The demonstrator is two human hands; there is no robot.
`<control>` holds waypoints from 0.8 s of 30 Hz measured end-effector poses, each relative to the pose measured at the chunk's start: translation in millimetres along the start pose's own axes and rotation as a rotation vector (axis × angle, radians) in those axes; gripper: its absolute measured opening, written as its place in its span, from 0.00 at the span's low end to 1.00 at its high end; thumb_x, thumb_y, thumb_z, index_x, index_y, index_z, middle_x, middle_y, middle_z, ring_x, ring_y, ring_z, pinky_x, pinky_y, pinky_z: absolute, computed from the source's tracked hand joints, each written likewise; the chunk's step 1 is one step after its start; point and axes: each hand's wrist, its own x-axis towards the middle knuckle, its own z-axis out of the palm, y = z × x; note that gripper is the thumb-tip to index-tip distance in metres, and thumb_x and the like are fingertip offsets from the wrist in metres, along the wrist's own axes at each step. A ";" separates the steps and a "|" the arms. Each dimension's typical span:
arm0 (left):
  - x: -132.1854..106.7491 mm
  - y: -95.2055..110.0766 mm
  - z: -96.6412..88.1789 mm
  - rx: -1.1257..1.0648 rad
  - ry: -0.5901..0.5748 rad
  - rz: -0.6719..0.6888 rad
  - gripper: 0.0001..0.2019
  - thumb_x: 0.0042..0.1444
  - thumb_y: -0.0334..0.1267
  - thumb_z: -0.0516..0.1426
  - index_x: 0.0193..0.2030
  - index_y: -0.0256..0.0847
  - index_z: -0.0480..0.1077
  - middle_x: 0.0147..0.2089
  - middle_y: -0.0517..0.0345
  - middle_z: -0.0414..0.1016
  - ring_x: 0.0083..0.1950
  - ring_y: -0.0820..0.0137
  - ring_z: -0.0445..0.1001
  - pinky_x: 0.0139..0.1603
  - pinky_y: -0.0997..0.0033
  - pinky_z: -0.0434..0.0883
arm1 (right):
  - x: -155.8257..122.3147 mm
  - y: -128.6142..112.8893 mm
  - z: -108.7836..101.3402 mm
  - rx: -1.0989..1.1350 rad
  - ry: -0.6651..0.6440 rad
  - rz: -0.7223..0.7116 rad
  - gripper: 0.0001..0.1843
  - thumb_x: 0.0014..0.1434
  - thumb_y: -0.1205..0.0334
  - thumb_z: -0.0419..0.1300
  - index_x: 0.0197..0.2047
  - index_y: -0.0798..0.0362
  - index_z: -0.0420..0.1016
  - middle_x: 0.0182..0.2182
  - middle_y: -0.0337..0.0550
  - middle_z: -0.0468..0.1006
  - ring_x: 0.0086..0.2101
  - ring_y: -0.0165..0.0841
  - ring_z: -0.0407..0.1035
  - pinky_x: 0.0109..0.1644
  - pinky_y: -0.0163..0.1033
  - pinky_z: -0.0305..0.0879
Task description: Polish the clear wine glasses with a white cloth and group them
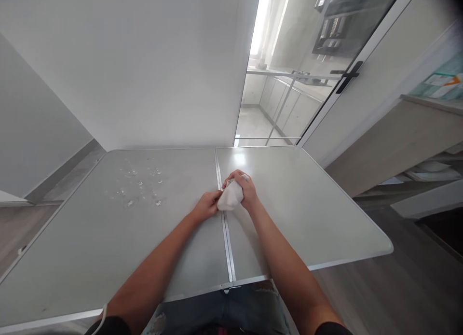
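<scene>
A crumpled white cloth (230, 196) is bunched in my right hand (246, 185), whose fingers wrap over its top and right side. My left hand (208, 204) is closed in a pinch at the cloth's left edge. Whatever lies between its fingertips is too small and too covered to make out. Both hands meet just above the seam of the folding table (181, 258). Several small, clear, shiny things (141, 183) are scattered on the left half of the tabletop, apart from my hands; they look glassy or wet, but their kind cannot be told.
A metal strip (229, 258) runs down the table's middle. A white wall (162, 69) rises behind the far edge. Beyond it, to the right, is a glass door (285, 93) with a black handle (349, 77). Wooden shelves (394, 137) holding papers and packages stand at the right.
</scene>
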 end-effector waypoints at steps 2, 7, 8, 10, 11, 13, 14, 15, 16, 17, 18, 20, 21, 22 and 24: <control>1.8 0.1 -0.3 -0.149 0.019 -0.061 0.11 0.64 0.40 0.53 0.34 0.39 0.72 0.27 0.58 0.76 0.26 0.70 0.73 0.32 0.71 0.68 | 3.1 11.7 5.4 0.139 0.156 -0.025 0.24 0.61 0.36 0.59 0.36 0.49 0.71 0.32 0.43 0.79 0.32 0.36 0.75 0.35 0.40 0.72; 5.7 -3.1 0.7 -0.420 0.201 -0.165 0.18 0.65 0.53 0.55 0.41 0.37 0.73 0.32 0.53 0.79 0.31 0.67 0.79 0.37 0.68 0.73 | 12.7 31.5 -13.7 -0.068 0.642 -0.235 0.16 0.61 0.43 0.61 0.41 0.47 0.68 0.33 0.37 0.73 0.31 0.31 0.68 0.32 0.33 0.65; 6.3 -4.0 0.7 -0.446 0.232 -0.171 0.19 0.65 0.54 0.55 0.44 0.37 0.72 0.33 0.53 0.79 0.31 0.68 0.79 0.37 0.68 0.73 | 14.1 33.3 -20.6 -0.098 0.710 -0.270 0.15 0.61 0.45 0.59 0.42 0.45 0.67 0.33 0.35 0.71 0.31 0.30 0.67 0.32 0.32 0.64; 7.5 -5.3 0.4 -0.472 0.250 -0.157 0.21 0.65 0.55 0.54 0.47 0.37 0.71 0.34 0.52 0.79 0.33 0.68 0.79 0.39 0.67 0.73 | 15.7 36.5 -30.7 -0.105 0.715 -0.298 0.14 0.61 0.48 0.56 0.47 0.43 0.65 0.33 0.34 0.70 0.31 0.30 0.67 0.31 0.31 0.64; 8.2 -5.7 0.0 -0.475 0.256 -0.146 0.21 0.65 0.56 0.55 0.47 0.37 0.71 0.35 0.52 0.79 0.34 0.68 0.79 0.39 0.67 0.73 | 15.8 38.0 -32.8 -0.111 0.661 -0.298 0.16 0.61 0.50 0.55 0.50 0.42 0.64 0.34 0.33 0.70 0.30 0.30 0.68 0.32 0.32 0.65; 9.7 -6.2 -1.0 -0.469 0.289 -0.128 0.21 0.63 0.55 0.57 0.48 0.37 0.73 0.36 0.52 0.78 0.36 0.68 0.78 0.39 0.69 0.72 | 14.7 40.8 -30.3 -0.160 0.541 -0.299 0.23 0.59 0.52 0.56 0.57 0.40 0.61 0.37 0.34 0.72 0.32 0.30 0.69 0.34 0.33 0.67; 10.4 -6.6 -1.6 -0.462 0.316 -0.121 0.21 0.61 0.55 0.59 0.47 0.37 0.74 0.38 0.52 0.78 0.37 0.68 0.77 0.38 0.70 0.71 | 13.4 41.8 -26.1 -0.191 0.508 -0.300 0.26 0.58 0.53 0.58 0.59 0.39 0.60 0.39 0.35 0.73 0.33 0.31 0.69 0.36 0.34 0.68; 11.1 -7.2 -2.1 -0.453 0.345 -0.115 0.20 0.59 0.54 0.62 0.46 0.38 0.75 0.39 0.52 0.78 0.38 0.68 0.76 0.38 0.70 0.71 | 11.9 42.5 -20.7 -0.218 0.493 -0.300 0.28 0.58 0.54 0.59 0.61 0.39 0.59 0.42 0.37 0.73 0.36 0.31 0.70 0.38 0.35 0.68; 11.7 -8.1 -2.5 -0.447 0.371 -0.113 0.20 0.57 0.53 0.63 0.45 0.38 0.76 0.40 0.52 0.77 0.39 0.68 0.75 0.37 0.71 0.71 | 10.0 42.9 -14.5 -0.235 0.476 -0.291 0.29 0.58 0.53 0.61 0.61 0.38 0.60 0.44 0.37 0.72 0.38 0.32 0.70 0.40 0.35 0.69; 12.2 -9.3 -2.7 -0.443 0.389 -0.114 0.19 0.56 0.52 0.64 0.44 0.37 0.78 0.40 0.52 0.76 0.38 0.69 0.74 0.37 0.71 0.70 | 8.0 43.0 -8.1 -0.237 0.447 -0.273 0.28 0.59 0.52 0.62 0.61 0.39 0.61 0.45 0.38 0.72 0.40 0.32 0.70 0.43 0.36 0.69; 12.6 -10.8 -2.8 -0.446 0.394 -0.122 0.19 0.56 0.52 0.65 0.44 0.37 0.78 0.38 0.54 0.76 0.37 0.70 0.73 0.36 0.71 0.70 | 5.9 43.0 -2.1 -0.228 0.395 -0.242 0.26 0.61 0.49 0.61 0.60 0.40 0.62 0.45 0.39 0.72 0.41 0.32 0.70 0.45 0.37 0.69; 13.4 -14.0 -2.4 -0.469 0.399 -0.154 0.20 0.54 0.51 0.66 0.43 0.35 0.78 0.32 0.56 0.74 0.33 0.71 0.71 0.34 0.72 0.69 | 1.9 42.9 7.6 -0.198 0.219 -0.173 0.26 0.63 0.41 0.59 0.59 0.42 0.65 0.44 0.40 0.73 0.42 0.34 0.71 0.49 0.39 0.70; 13.7 -15.3 -2.1 -0.490 0.401 -0.166 0.20 0.53 0.51 0.67 0.43 0.35 0.78 0.32 0.57 0.74 0.32 0.71 0.71 0.35 0.71 0.69 | 0.0 42.7 10.8 -0.192 0.109 -0.151 0.28 0.63 0.38 0.58 0.60 0.43 0.66 0.44 0.41 0.74 0.44 0.35 0.72 0.52 0.40 0.69; 14.0 -16.3 -1.8 -0.515 0.408 -0.171 0.21 0.51 0.50 0.68 0.43 0.35 0.77 0.32 0.56 0.75 0.33 0.71 0.73 0.36 0.71 0.70 | -1.6 42.3 12.6 -0.201 0.003 -0.138 0.32 0.62 0.35 0.58 0.63 0.43 0.65 0.45 0.43 0.75 0.46 0.36 0.72 0.55 0.42 0.68; 14.3 -16.6 -2.0 -0.577 0.438 -0.171 0.24 0.47 0.47 0.71 0.47 0.37 0.75 0.36 0.55 0.77 0.36 0.69 0.75 0.39 0.70 0.72 | -4.4 40.5 12.8 -0.282 -0.171 -0.122 0.39 0.61 0.34 0.59 0.68 0.44 0.60 0.47 0.45 0.76 0.52 0.39 0.70 0.61 0.45 0.64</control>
